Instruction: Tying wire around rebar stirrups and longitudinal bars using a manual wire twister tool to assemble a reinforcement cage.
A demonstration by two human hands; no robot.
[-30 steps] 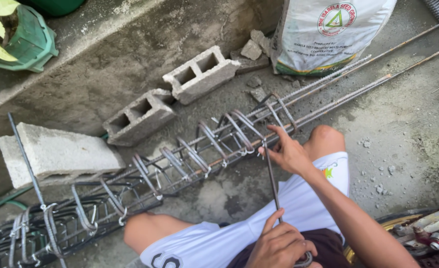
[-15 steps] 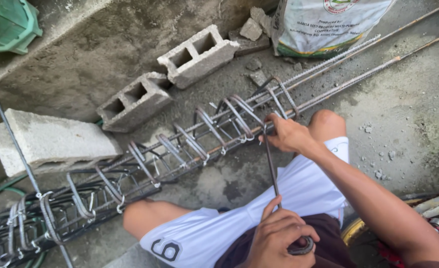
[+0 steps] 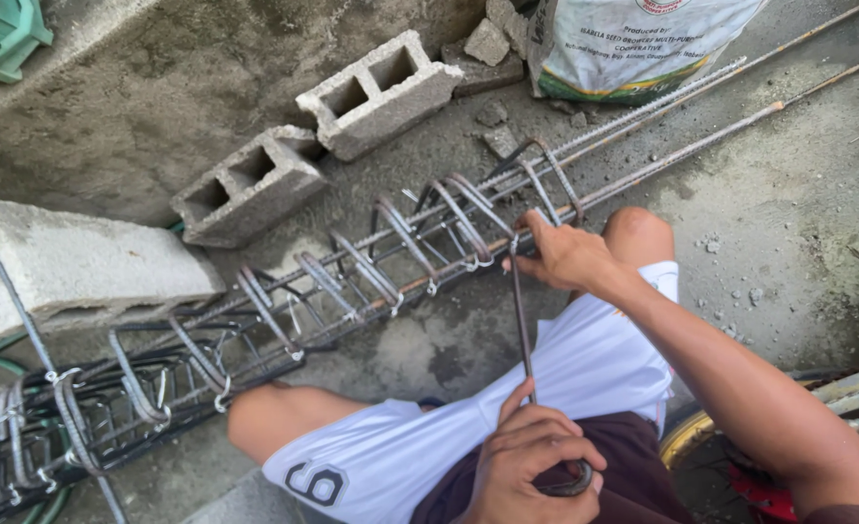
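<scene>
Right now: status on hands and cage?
Left hand shut on tie tool. Right hand gripping rebar cage at tool tip. Blocks beyond, apart.

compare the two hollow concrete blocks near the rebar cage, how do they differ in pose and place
The upper hollow block lies farther up the slope, near the printed sack and rubble; the lower hollow block sits closer to the solid block. The upper one's hollows look smaller and more closed in; the lower one's look wider and deeper. The upper looks paler. Both are grey, two-holed, angled alike and apart from the rebar cage.
</scene>
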